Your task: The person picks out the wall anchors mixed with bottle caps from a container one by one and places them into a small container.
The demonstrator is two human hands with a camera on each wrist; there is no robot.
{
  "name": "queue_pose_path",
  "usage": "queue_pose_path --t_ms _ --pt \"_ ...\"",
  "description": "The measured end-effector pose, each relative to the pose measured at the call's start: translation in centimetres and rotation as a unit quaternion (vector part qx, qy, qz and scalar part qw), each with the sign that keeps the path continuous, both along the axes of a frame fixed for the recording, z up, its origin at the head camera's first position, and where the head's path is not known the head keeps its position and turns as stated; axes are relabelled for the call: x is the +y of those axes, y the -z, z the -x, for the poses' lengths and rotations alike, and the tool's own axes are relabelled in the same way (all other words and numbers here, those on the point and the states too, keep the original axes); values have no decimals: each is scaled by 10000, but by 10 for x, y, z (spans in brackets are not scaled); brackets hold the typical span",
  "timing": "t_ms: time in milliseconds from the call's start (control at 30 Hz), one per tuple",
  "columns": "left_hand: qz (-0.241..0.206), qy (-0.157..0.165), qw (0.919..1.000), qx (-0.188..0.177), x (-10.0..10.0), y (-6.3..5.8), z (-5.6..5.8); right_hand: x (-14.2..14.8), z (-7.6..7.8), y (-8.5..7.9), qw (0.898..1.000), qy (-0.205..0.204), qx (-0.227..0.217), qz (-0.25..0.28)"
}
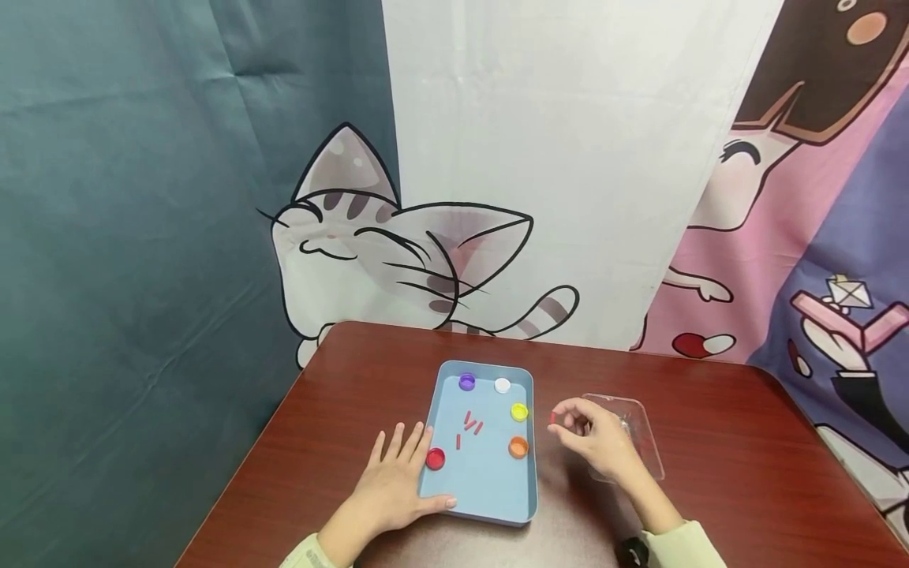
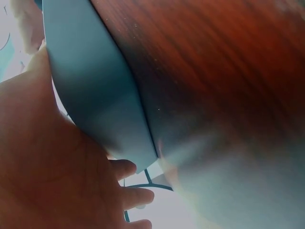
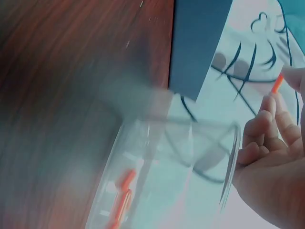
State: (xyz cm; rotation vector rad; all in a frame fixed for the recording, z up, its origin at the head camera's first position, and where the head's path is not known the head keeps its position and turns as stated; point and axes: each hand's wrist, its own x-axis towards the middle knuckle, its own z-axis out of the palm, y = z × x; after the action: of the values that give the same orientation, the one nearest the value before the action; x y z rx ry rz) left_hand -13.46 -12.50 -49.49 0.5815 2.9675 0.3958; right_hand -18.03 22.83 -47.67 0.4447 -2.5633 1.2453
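Red stick (image 1: 553,418) sits pinched in the right hand (image 1: 600,442), while the left hand (image 1: 390,487) rests splayed on the blue tray (image 1: 493,491).

Red stick (image 3: 277,84) between right fingers (image 3: 286,125)

The desk (image 1: 738,442) looks like reddish-brown wood, streaked with grain and polished enough to throw back a pale sheen. Smooth plastic, nearly matt, seems to make up the blue tray (image 1: 490,493). The box (image 1: 645,434) is see-through and glossy, apparently clear plastic, with bright glints along its edges. The red sticks (image 1: 458,442) appear smooth and plastic. Behind hangs printed cloth (image 1: 142,237), matt and softly creased; the sleeve (image 1: 685,546) is fabric too.
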Motion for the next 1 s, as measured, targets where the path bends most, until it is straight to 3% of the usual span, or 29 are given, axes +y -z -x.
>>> queue_pose_path --t_ms 267,633,1000 --pt "-75 -8 10000 -6 0 0 1 35 -1 -5 9993 -226 308 40" --pt "-68 -39 10000 -33 0 -1 2 80 10 -3 9994 -304 -136 -14" --pt "-115 -30 9998 -161 0 -3 0 94 21 1 9987 -154 -452 -201"
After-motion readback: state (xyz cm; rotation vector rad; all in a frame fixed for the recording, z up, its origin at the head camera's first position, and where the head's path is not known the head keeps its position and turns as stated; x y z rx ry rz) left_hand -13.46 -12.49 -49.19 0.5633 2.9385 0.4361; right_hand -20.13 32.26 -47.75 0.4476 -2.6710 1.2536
